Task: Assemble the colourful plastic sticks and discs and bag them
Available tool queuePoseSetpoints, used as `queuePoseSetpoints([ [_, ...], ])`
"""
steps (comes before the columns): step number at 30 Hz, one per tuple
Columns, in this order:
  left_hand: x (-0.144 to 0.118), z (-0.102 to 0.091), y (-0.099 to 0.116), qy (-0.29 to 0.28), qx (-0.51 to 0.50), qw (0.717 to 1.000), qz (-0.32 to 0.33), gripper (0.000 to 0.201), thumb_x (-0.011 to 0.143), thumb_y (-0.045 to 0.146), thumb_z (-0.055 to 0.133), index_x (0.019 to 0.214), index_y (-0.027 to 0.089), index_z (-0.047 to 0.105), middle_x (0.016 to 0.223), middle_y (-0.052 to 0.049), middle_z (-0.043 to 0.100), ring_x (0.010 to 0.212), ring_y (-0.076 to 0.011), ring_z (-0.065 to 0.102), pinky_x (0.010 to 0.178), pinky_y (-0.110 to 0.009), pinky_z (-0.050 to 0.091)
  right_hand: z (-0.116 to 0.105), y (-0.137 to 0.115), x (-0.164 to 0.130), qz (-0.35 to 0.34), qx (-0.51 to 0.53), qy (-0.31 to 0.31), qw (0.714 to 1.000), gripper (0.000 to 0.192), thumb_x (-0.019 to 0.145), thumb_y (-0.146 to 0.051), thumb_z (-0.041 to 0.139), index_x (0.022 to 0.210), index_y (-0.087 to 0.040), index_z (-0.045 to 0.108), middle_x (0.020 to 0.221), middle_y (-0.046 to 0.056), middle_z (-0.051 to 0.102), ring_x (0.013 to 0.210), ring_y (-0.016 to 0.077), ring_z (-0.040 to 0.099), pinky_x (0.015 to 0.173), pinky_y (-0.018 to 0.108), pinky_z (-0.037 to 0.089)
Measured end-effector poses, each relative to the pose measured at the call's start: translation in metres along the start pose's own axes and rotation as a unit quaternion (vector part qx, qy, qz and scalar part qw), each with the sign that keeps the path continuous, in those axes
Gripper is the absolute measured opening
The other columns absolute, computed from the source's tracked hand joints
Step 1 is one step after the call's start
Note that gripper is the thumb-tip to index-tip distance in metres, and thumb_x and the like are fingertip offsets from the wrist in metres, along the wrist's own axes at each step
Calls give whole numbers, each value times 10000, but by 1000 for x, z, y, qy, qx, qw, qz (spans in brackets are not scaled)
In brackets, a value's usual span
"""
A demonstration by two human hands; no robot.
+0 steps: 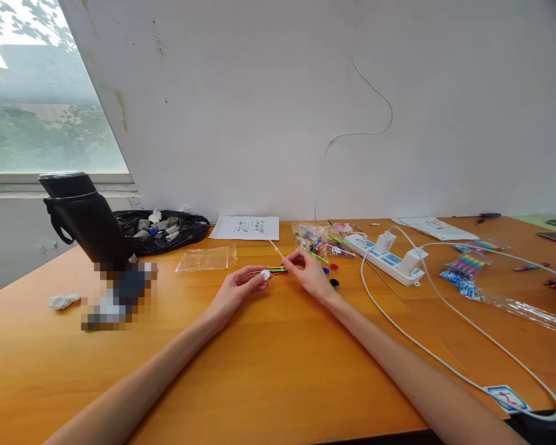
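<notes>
In the head view, my left hand [236,290] pinches a small white round piece [265,274] between thumb and fingers. A bundle of thin coloured sticks [277,271], with green, yellow, black and red showing, reaches from there toward my right hand [312,275]. That hand is closed, fingertips together on a thin white stick [275,248] that slants up to the left. Whether its fingers also touch the bundle's end is too small to tell. Just right of my right hand lie small round caps: red [334,268], blue [325,271] and black [334,283].
Behind my hands lie clear bags of coloured parts [311,238] and a white paper packet [245,227]. A power strip [389,262] with white cables stands to the right, near rainbow-coloured packets [467,264]. Leftward are a flat clear bag [207,258], a black bottle [86,219] and a black bag [167,232].
</notes>
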State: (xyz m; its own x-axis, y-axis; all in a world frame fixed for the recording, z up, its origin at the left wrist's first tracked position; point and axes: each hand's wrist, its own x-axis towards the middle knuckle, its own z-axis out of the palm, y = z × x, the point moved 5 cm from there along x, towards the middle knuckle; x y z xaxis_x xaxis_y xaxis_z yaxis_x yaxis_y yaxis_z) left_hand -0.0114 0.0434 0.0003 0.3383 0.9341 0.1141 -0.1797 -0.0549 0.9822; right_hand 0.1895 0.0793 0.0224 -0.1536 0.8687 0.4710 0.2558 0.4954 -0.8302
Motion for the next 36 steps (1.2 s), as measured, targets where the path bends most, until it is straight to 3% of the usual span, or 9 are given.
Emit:
queuePoseSetpoints([
  [4,-1,-4,4,26,3,1000,17,469,850,483,762,1206,184,701,1248,-110,737,1138,-249,697,1129,-446,464,14,1,-5,55,118,-40,991,343,780,-469,801,795,-192,599,900,46,723,875,188,685,890,344,530],
  [10,-2,-9,10,47,51,997,40,462,844,474,763,1198,184,706,1278,-107,726,1267,-278,635,1171,-431,403,29,0,-12,62,96,-99,989,381,743,-451,836,980,-181,712,866,28,730,820,168,675,859,328,533],
  [13,-1,-11,10,53,63,996,38,478,846,488,752,1215,188,703,1300,-104,715,1295,-291,615,1172,-432,396,33,2,-15,64,78,-112,989,330,761,-463,817,893,-172,734,907,50,749,830,178,676,835,324,531],
  [21,2,-12,6,39,52,996,60,484,812,456,786,1207,191,693,1293,-109,718,1269,-288,633,1153,-442,427,34,8,-16,76,63,-87,991,303,766,-463,808,829,-175,738,853,45,755,765,176,662,738,298,510],
  [29,1,-11,9,38,63,995,72,441,807,451,793,1151,194,697,1255,-104,732,1220,-269,659,1103,-406,472,34,7,-17,67,47,-87,993,289,780,-454,799,829,-176,739,867,50,763,767,175,665,736,295,509],
  [36,-4,-9,21,66,135,983,103,360,815,513,762,951,181,736,1124,-100,764,1051,-263,705,965,-374,531,42,0,-23,67,35,-67,995,283,786,-458,788,796,-179,739,792,46,748,681,168,634,641,281,484],
])
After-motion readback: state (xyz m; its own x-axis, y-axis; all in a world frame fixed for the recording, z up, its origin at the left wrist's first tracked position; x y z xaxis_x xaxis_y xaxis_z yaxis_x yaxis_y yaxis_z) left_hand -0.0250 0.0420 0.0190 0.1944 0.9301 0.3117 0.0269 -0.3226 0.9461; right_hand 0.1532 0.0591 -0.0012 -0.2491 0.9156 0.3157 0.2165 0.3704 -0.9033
